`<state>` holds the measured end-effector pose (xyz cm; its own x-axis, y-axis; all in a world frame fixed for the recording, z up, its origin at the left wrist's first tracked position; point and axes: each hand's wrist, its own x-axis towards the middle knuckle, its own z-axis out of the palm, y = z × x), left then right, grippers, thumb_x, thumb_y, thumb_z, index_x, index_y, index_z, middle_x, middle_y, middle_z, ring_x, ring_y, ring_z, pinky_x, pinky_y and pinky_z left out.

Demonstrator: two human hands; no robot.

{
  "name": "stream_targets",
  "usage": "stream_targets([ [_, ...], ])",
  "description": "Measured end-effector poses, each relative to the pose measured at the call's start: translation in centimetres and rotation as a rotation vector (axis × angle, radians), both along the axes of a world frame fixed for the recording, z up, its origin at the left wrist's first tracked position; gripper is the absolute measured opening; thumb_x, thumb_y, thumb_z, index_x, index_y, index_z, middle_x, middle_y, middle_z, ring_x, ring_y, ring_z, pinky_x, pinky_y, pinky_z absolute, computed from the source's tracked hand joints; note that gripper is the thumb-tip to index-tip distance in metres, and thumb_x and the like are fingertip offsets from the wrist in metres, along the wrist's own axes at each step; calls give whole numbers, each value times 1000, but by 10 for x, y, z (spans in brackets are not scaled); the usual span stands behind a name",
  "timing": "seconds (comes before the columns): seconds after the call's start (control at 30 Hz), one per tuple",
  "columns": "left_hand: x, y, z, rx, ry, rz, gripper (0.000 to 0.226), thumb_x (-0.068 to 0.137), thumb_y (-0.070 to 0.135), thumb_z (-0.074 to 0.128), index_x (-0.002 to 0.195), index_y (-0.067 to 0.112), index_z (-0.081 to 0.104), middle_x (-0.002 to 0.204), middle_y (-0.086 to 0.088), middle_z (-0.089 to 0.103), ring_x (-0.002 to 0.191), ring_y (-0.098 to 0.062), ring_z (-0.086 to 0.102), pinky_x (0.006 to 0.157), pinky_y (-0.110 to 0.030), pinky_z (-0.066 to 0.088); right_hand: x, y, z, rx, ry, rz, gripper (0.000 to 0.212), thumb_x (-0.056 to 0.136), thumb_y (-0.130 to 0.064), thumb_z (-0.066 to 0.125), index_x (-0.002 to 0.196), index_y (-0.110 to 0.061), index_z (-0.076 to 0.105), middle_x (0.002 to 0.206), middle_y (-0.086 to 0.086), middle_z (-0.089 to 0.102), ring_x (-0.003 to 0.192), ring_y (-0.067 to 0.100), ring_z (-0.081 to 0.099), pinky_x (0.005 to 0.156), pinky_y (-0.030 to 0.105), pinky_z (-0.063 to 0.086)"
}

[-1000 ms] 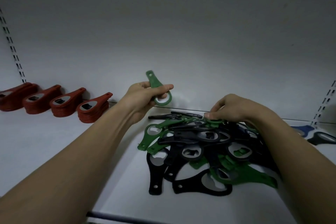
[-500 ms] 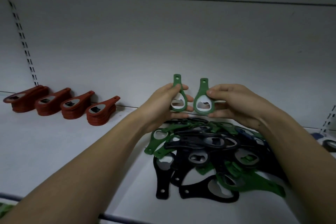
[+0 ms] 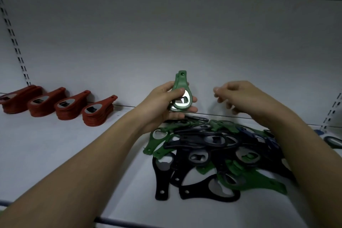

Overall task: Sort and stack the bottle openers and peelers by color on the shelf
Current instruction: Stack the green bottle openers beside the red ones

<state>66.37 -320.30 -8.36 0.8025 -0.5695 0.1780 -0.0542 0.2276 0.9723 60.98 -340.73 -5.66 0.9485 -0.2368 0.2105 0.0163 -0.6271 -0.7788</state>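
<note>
My left hand (image 3: pixel 166 103) grips two green bottle openers (image 3: pixel 180 91) stacked together, held upright above the shelf with the hanging holes on top. My right hand (image 3: pixel 238 96) hovers just to the right of them, fingers loosely curled and blurred, holding nothing. Below both hands lies a mixed pile of green and black openers (image 3: pixel 212 152) on the white shelf (image 3: pixel 64 150). Several stacks of red openers (image 3: pixel 96 113) stand in a row at the back left.
The shelf's back wall rises right behind the hands. Slotted uprights (image 3: pixel 14 42) run up the wall at left and right. A blue opener (image 3: pixel 319 132) and a black one (image 3: pixel 334 141) lie at the far right edge. The shelf's front lip (image 3: pixel 118 221) runs below.
My right hand has passed its green opener onto the one in my left hand and let go, drawing back to the right. One second ago it was picking that opener from the pile.
</note>
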Motion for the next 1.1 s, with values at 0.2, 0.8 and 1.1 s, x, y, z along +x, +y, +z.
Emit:
stream_targets([
  [0.2,4,1,-3,35,11,56,29,105,16,43,132,21,52,108,-8,75,87,-25,75,50,-21,52,8,-22,-11,-488,269,77,20,100,-11,50,105,-14,69,112,4,65,82,8,57,78,25,40],
  [0.8,9,1,-6,40,34,61,30,105,11,40,131,19,53,109,-6,75,97,-27,73,57,-26,56,-1,-36,-5,-494,447,434,30,87,-28,72,111,-46,68,123,-15,62,100,8,66,95,32,49],
  [1.1,8,2,-6,0,80,30,28,107,21,38,130,16,53,111,-9,74,94,-31,73,57,-27,57,-2,-21,2,-79,-108,203,19,98,-12,56,85,-11,68,80,3,68,69,14,61,62,24,57],
])
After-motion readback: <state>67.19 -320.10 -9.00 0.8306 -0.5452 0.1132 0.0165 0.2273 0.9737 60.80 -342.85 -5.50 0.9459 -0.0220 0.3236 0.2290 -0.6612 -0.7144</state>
